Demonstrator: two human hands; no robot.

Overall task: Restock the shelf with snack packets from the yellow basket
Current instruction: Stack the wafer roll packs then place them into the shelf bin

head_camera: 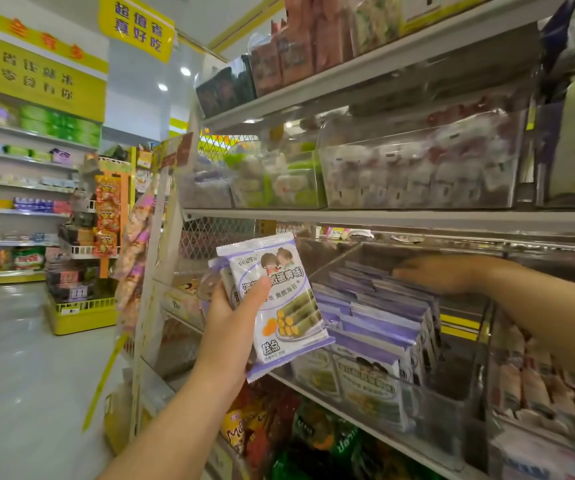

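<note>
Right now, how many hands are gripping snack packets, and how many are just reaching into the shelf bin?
Hands gripping purple-and-white packets: 1, the left hand
Hands reaching into the clear bin over the stocked packets: 1, the right hand
Total: 2 hands

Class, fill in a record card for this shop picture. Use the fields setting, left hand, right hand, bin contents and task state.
setting: shop aisle, facing a shelf unit of snacks
left hand: grips a few purple-and-white snack packets, held upright in front of the shelves
right hand: reaches into the clear bin, laid flat on the packets there
bin contents: rows of matching purple packets, standing on edge
task state: the held packets are not yet in the bin
</note>
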